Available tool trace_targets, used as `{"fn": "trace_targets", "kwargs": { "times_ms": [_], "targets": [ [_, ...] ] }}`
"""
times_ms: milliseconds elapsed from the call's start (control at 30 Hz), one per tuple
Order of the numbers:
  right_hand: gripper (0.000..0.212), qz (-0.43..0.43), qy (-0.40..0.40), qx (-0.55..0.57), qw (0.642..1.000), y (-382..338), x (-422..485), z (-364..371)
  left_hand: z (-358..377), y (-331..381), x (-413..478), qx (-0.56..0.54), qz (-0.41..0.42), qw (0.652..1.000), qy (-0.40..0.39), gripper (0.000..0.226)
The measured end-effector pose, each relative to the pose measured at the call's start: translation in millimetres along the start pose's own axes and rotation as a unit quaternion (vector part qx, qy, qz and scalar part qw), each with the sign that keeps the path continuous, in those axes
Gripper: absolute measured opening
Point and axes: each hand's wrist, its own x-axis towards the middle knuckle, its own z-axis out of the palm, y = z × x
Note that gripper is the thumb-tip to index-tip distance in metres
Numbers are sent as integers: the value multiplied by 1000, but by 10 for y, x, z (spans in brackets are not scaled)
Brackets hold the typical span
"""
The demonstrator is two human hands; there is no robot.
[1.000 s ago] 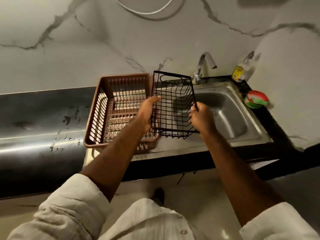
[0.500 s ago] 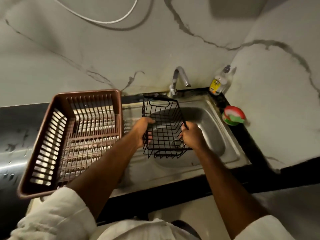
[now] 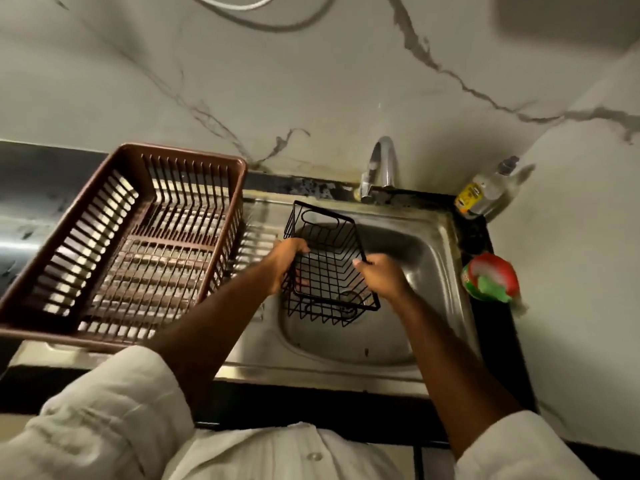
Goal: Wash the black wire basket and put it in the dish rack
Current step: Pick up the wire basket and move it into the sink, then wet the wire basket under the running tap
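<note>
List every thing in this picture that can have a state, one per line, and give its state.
black wire basket: held over the sink, open side up, empty.
left hand: grips the basket's left rim.
right hand: grips the basket's right rim.
dish rack: empty, left of the sink.
faucet: no water visibly running.
sink: drain uncovered, no standing water seen.
soap bottle: standing in the corner, pump top on.

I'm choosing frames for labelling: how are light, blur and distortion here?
Head view: dim, warm light; glare on the stainless steel sink and through the slats of the brown plastic dish rack; wide-angle lens bows the edges; the right hand and the red and green round object look smeared; the black wire basket reads sharper.
</note>
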Motion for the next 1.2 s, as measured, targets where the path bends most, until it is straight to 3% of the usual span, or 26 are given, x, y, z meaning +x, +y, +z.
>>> {"fn": "trace_targets", "kwargs": {
  "times_ms": [100,233,300,500,867,1033,1200],
  "targets": [
    [25,-36,-18,-41,998,-83,233,-133,95,-20,97,11,-10,1000,7,22],
    [55,-43,20,-11,999,-314,523,-215,208,8,162,23,-22,999,18,13],
    [58,-54,50,-3,997,-429,651,-241,272,47,172,31,-10,999,24,5],
    [70,-76,105,14,991,-631,925,-298,342,98,285,9,28,999,21,10],
    [82,-105,89,-18,990,-511,1109,-197,218,-19,513,-18,43,999,-4,94],
    [70,-119,109,-62,985,-487,1239,-98,174,-49,563,-29,39,999,-16,99],
    [64,-147,45,-139,978,-509,1371,-126,132,-63,581,-47,43,998,-24,94]
  ]
}}
